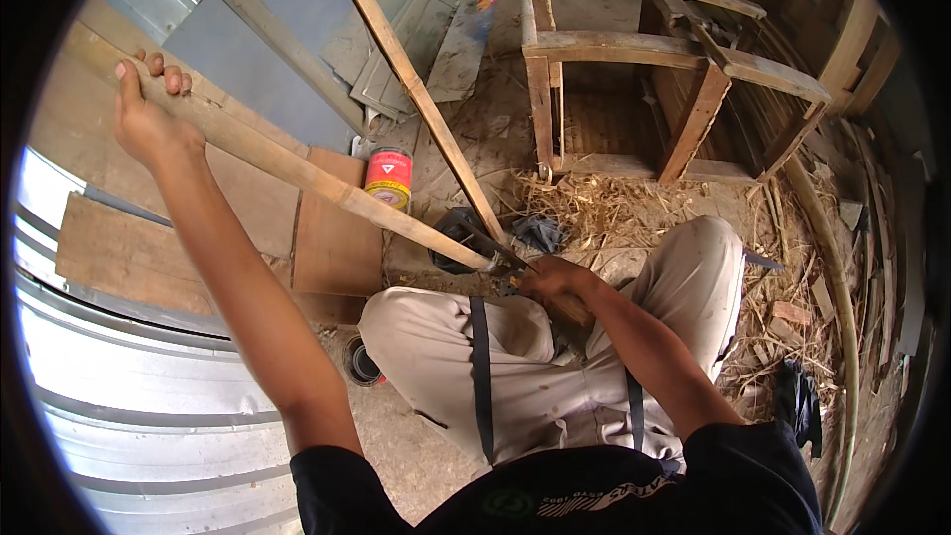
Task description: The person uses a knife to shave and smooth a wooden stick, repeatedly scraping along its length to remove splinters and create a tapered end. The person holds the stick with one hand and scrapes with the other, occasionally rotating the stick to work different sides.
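My left hand [154, 114] is raised at the far left, its fingers wrapped round a long bamboo pole [297, 173]. The pole slants down to the right, and its lower end lies in front of my crossed legs. Close to that end my right hand [555, 279] is closed on a knife, its handle mostly hidden by my fingers. The dark knife blade [495, 246] points up and left, by the pole's tip; whether they touch I cannot tell. A second, thinner strip of wood or bamboo [416, 89] leans behind, its foot near the blade.
A wooden frame [624, 52] stands at the back right, with shavings [634, 208] heaped before it. A red and yellow can [388, 178] is beyond my left knee. Brown boards [337, 228] and corrugated metal sheets [149, 367] are on the left. Another pole [827, 228] lies on the right.
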Demonstrator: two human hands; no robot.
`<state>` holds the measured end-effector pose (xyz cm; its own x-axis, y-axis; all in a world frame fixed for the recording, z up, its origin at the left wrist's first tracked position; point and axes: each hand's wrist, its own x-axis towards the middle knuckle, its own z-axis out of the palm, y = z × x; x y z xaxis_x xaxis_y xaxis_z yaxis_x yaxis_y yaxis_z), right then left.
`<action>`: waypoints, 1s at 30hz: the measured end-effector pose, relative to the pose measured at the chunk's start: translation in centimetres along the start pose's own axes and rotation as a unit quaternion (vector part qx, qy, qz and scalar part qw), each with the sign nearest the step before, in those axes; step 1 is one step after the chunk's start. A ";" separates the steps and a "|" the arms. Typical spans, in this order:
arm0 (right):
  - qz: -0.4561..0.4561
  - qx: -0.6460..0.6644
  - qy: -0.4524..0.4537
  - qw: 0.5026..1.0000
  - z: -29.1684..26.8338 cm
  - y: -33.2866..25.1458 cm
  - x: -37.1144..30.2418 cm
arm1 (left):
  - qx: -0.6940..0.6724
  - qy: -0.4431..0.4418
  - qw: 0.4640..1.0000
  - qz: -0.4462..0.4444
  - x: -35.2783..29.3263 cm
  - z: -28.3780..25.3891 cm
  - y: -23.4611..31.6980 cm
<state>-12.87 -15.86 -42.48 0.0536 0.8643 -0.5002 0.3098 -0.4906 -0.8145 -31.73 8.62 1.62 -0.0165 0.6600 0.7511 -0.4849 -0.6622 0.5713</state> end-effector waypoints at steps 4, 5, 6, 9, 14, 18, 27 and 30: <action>-0.068 -0.086 0.143 0.984 -0.1 -0.7 -0.6 | 0.003 -0.028 1.000 -0.001 -0.9 1.1 -0.4; -0.050 -0.036 0.139 0.988 -0.1 -0.8 -0.8 | 0.003 -0.031 0.999 -0.003 -0.9 1.4 -0.4; -0.009 0.011 0.116 0.993 -0.3 -0.9 -0.9 | 0.008 -0.038 0.999 0.004 -1.0 1.6 -0.3; -0.013 0.017 0.124 0.992 -0.6 -1.1 -1.1 | 0.009 -0.031 0.999 0.020 -0.9 2.3 0.4; -0.035 -0.056 0.193 0.979 -0.7 -0.4 -0.7 | -0.033 0.010 0.995 0.097 -1.1 3.0 1.9; -0.010 0.001 0.222 0.975 -1.0 0.5 -0.4 | -0.023 0.025 0.988 0.151 -1.5 3.3 3.0; -0.054 0.088 0.292 0.951 -1.7 0.0 -2.3 | -0.075 0.014 0.990 0.121 -4.1 4.5 3.6; -0.063 0.109 0.311 0.942 -1.7 -0.6 -4.4 | -0.106 -0.028 0.991 0.071 -6.5 5.3 2.5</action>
<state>-11.63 -19.20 -39.29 0.5971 0.7814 -0.1816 0.1524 -0.3328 -0.9306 -28.19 0.81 -0.12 -0.0521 0.5415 0.8391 -0.6542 -0.6534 0.3810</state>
